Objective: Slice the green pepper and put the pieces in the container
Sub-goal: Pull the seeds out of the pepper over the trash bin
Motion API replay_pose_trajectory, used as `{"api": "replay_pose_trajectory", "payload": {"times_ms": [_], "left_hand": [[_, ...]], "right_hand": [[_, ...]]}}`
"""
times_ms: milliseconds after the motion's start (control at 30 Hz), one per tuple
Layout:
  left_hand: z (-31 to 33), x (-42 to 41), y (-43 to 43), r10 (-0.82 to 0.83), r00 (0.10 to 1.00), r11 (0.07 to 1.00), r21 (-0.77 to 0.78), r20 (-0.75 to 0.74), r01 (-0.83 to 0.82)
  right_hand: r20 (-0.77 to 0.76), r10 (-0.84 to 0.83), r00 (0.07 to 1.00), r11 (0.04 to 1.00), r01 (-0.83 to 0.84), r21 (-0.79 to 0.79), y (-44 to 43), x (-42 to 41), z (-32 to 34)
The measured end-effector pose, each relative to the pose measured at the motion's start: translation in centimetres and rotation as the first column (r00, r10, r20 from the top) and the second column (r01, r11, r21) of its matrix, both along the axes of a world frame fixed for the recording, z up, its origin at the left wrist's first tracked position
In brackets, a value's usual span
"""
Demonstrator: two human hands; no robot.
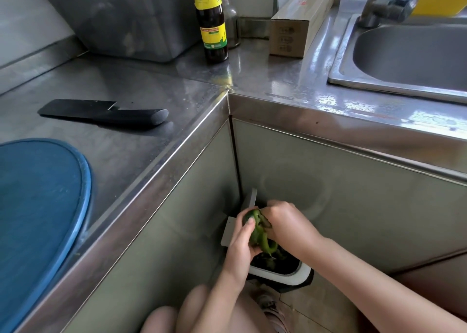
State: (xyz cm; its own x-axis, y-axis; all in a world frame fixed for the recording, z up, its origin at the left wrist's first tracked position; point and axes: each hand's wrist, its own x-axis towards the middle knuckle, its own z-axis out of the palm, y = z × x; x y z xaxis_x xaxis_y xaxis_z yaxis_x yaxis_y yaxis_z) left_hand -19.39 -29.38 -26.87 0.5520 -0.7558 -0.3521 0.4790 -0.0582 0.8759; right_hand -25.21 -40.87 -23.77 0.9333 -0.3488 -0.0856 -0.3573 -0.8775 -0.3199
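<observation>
Low in the corner below the counter, both my hands hold a green pepper [258,228] over an open white bin [295,274]. My left hand [240,244] grips the pepper's outside, thumb on its skin. My right hand [285,225] has its fingers curled into the pepper's open side. Green scraps lie in the bin's dark inside. A black knife [106,113] lies flat on the steel counter, away from both hands. A blue round cutting board [38,219] sits at the counter's left edge.
A dark sauce bottle [213,29] and a clear bottle [231,17] stand at the back, next to a grey tub [121,22] and a long cardboard box [298,24]. A steel sink [404,52] with a tap [386,4] lies at the right.
</observation>
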Motion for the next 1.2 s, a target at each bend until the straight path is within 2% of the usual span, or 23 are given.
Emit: {"api": "replay_pose_trajectory", "payload": {"times_ms": [133, 267, 400, 567, 700, 800, 933, 1033, 1133, 1200], "left_hand": [[0.3, 0.2, 0.0, -0.006, 1.000, 1.000, -0.029, -0.030, 0.005], [0.8, 0.1, 0.2, -0.042, 0.996, 0.995, -0.097, -0.076, 0.035], [1.5, 0.0, 0.2, -0.041, 0.995, 0.987, -0.161, -0.092, 0.026], [2.0, 0.4, 0.3, -0.044, 0.996, 0.973, -0.230, -0.077, 0.025], [2.6, 0.3, 0.4, -0.119, 0.990, 0.960, -0.264, -0.076, 0.095], [3.6, 0.2, 0.2, -0.178, 0.980, 0.956, -0.221, 0.090, 0.194], [5.1, 0.5, 0.2, -0.149, 0.961, 0.957, -0.210, 0.232, 0.199], [5.5, 0.4, 0.3, -0.139, 0.936, 0.960, -0.187, 0.323, 0.207], [5.8, 0.4, 0.4, -0.180, 0.934, 0.952, -0.185, 0.310, 0.245], [5.9, 0.5, 0.3, -0.199, 0.934, 0.943, -0.202, 0.297, 0.265]], "right_hand": [[0.105, 0.102, 0.989, 0.981, -0.118, 0.155, -1.4, -0.9, 0.4], [0.220, 0.038, 0.975, 0.914, -0.123, 0.387, -2.6, -1.8, 0.8], [0.322, -0.018, 0.947, 0.893, -0.130, 0.431, -2.2, -2.1, 0.2], [0.486, -0.111, 0.867, 0.932, -0.079, 0.354, -2.0, -2.8, 0.6], [0.583, -0.041, 0.812, 0.979, -0.084, 0.185, -1.4, -3.4, 1.0], [0.656, -0.026, 0.755, 0.984, -0.096, 0.149, -1.4, -4.0, 1.9], [0.715, -0.016, 0.699, 0.982, -0.125, 0.144, -1.5, -4.4, 3.2], [0.736, 0.036, 0.676, 0.990, -0.125, 0.067, -1.6, -4.4, 4.1], [0.704, 0.189, 0.684, 0.981, -0.164, -0.104, -1.6, -4.3, 4.5], [0.656, 0.222, 0.722, 0.975, -0.171, -0.142, -1.7, -4.1, 4.5]]}}
